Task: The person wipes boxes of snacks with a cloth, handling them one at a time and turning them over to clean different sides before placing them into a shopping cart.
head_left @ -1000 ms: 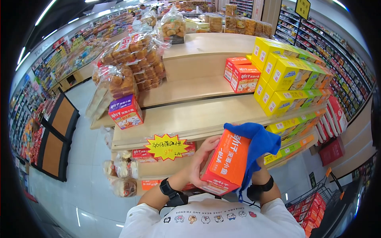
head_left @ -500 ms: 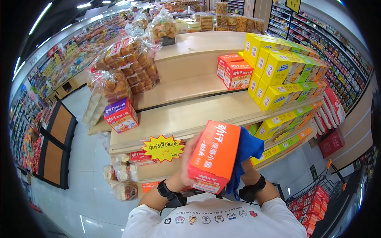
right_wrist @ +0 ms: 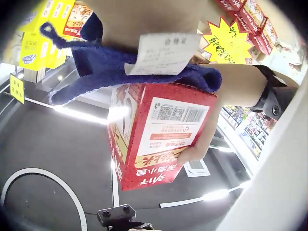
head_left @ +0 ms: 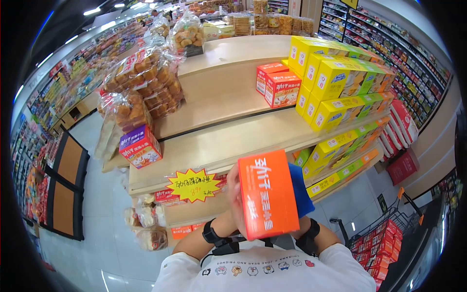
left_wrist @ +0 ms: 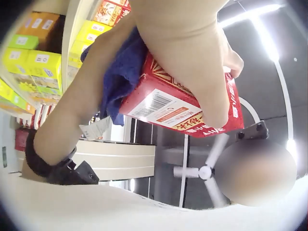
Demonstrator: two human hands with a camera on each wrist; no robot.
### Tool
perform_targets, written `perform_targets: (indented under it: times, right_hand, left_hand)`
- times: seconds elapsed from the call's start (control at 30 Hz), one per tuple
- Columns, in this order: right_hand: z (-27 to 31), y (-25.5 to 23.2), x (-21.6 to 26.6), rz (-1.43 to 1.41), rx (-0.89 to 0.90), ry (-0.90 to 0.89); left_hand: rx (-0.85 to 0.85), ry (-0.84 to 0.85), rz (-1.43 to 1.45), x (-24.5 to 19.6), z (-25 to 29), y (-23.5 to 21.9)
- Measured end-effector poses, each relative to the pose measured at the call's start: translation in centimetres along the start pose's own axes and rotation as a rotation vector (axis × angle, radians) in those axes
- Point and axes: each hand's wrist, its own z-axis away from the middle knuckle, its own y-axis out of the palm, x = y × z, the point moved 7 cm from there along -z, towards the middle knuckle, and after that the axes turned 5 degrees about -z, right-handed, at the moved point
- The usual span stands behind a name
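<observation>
A red-orange printed carton is held up in front of the white shirt, its broad lettered face toward the head camera. My left hand grips the carton's left side; in the left wrist view, the thumb and fingers of this hand reach around it. Against the opposite side lies a blue cloth, mostly hidden behind the carton in the head view. My right hand holds this cloth to the box, its fingers covered by the fabric. A white paper label hangs from the cloth.
Ahead stands a stepped wooden shelf. Yellow boxes and red cartons stack at its right, bagged bread and a purple-topped carton at its left. A yellow price sign hangs in front. A loaded cart stands right.
The carton has turned so its lettered face is squarer to the head camera. The cloth has slipped mostly behind it from that view. The shelf has shifted left in view.
</observation>
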Motion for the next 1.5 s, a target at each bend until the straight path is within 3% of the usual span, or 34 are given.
perform_targets:
  times: [0.3,0.37,0.4,0.47,0.53,0.6,0.7,0.8,0.93,0.97,1.07,1.13,1.2,1.3,1.4,1.47,1.5]
  right_hand:
    - [1.6,-2.4,0.2,0.083,-0.104,0.077]
    - [2.4,-3.5,0.4,0.056,-0.179,0.142]
    - [2.5,-4.1,0.7,-0.019,-0.232,0.196]
    - [3.9,-4.2,-0.6,-0.808,-0.597,0.316]
    - [8.2,-6.6,-3.1,0.07,-0.405,0.162]
    - [10.2,-7.7,-4.2,0.444,-0.331,-0.032]
    - [10.7,-9.6,-1.2,0.407,-0.407,-0.086]
    - [10.6,-11.8,4.3,0.368,-0.486,-0.147]
    - [15.6,-15.5,5.1,0.243,-0.583,-0.05]
    - [17.4,-16.2,5.5,0.213,-0.624,-0.094]
    - [24.5,-18.4,4.9,0.691,-0.711,-0.163]
    - [27.1,-19.9,8.5,0.577,-0.879,-0.133]
    - [30.3,-21.4,10.8,0.366,-1.035,-0.267]
    - [36.8,-23.7,10.6,-0.037,-1.232,-0.292]
    - [43.4,-26.2,5.6,-0.836,-1.186,-0.257]
    - [47.5,-26.6,8.0,-0.698,-1.242,-0.333]
    - [49.5,-26.2,9.7,-0.706,-1.239,-0.374]
  left_hand:
    - [-0.071,0.031,-0.09,0.5,-2.2,0.6]
    - [-0.104,0.104,-0.212,1.0,-2.7,0.7]
    - [-0.022,0.507,-0.535,0.1,-2.4,2.1]
    - [0.031,0.333,-0.243,3.8,-1.9,1.7]
    - [0.035,0.307,-0.105,3.9,-2.2,3.5]
    - [0.02,0.245,-0.112,5.1,-1.9,5.0]
    - [0.033,0.102,-0.179,6.5,-2.2,7.8]
    - [0.053,0.177,-0.197,7.4,-2.1,11.1]
    - [0.292,0.22,-0.382,6.9,-1.9,17.6]
    - [0.31,0.137,-0.279,7.8,-1.3,19.4]
    - [0.284,0.025,-0.162,10.7,0.9,24.5]
    - [0.288,-0.17,-0.068,10.2,1.6,29.1]
    - [0.404,-0.182,0.046,10.7,2.9,33.4]
    - [0.637,-0.122,0.05,10.6,5.3,39.7]
    - [0.902,-0.201,0.074,11.9,9.4,45.1]
    - [1.055,-0.177,0.154,12.1,12.7,49.3]
    - [1.159,-0.081,0.106,12.3,14.2,51.3]
